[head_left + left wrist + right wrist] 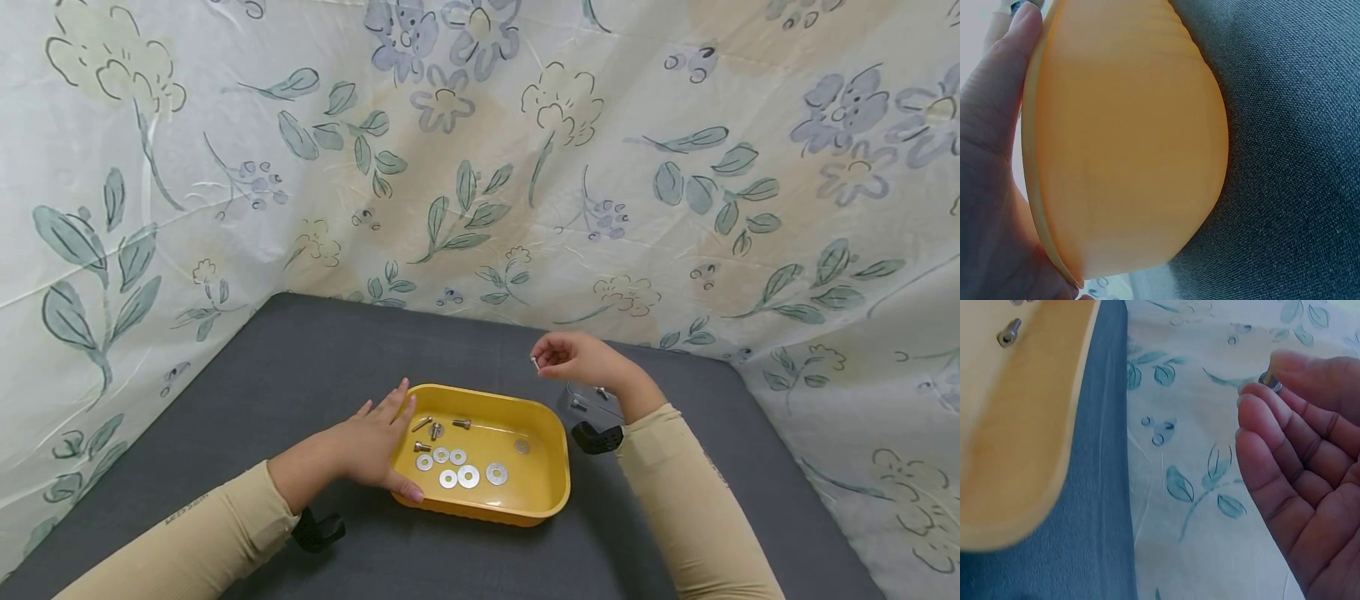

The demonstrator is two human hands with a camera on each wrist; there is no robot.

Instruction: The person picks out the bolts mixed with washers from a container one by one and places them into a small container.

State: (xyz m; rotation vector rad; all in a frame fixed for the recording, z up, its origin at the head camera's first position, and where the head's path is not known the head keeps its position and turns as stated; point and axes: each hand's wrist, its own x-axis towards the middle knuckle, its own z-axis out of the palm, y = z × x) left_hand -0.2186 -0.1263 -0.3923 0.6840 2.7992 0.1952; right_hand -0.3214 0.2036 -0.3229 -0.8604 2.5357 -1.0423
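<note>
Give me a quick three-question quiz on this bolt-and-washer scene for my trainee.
1. True or false: the left hand rests against the yellow tray.
2. What does the right hand pinch? A) a small metal part B) a pen C) nothing
3. Fill in: the flat washers lie ____ the tray.

Key: 1 true; 2 A; 3 inside.

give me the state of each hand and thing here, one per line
left hand: open, fingers straight, resting on the tray's left rim
right hand: raised beyond the tray, pinching a small metal part
yellow tray: flat on the grey table
washers: loose in tray
bolts: loose in tray
</note>
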